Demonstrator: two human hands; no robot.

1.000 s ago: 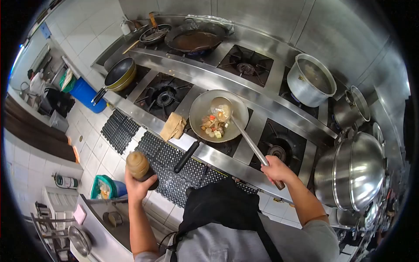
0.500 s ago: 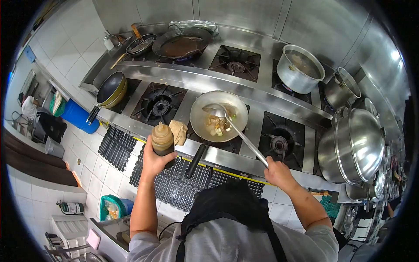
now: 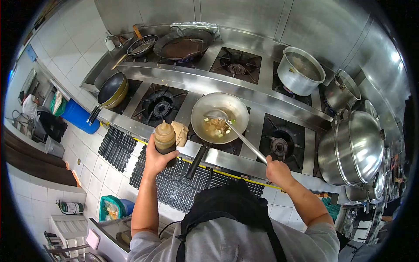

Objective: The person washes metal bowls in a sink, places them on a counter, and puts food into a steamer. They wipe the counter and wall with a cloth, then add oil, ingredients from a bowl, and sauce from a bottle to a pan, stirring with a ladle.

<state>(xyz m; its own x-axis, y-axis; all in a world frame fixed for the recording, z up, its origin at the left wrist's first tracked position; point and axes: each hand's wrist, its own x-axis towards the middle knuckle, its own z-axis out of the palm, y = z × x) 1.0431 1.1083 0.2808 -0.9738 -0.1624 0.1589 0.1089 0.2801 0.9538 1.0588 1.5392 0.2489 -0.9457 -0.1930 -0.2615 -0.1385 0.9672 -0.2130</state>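
My left hand point(image 3: 158, 158) is wrapped round a squeeze bottle point(image 3: 165, 139) with dark sauce inside, held upright in front of the stove. My right hand point(image 3: 279, 170) grips the handle end of a long metal ladle point(image 3: 246, 140). The ladle's bowl dips into the frying pan point(image 3: 202, 102), among chopped food point(image 3: 217, 125) with pale cubes, brownish bits and some green in liquid. The pan rests on a front burner, its black handle towards me. Beside the bottle, a folded tan cloth point(image 3: 179, 132) lies on the stove's front edge.
A yellow-sided pan point(image 3: 117, 98) sits front left. At the back are a wide dark wok point(image 3: 159, 48) with brown liquid and a tall pot point(image 3: 286, 72). A large domed steamer point(image 3: 349, 144) stands on the right. Black rubber mats point(image 3: 174, 185) cover part of the floor.
The ladle's bowl has sunk lower into the food, and the pieces have shifted and spread in the pan. My left hand still holds the bottle, almost in the same place.
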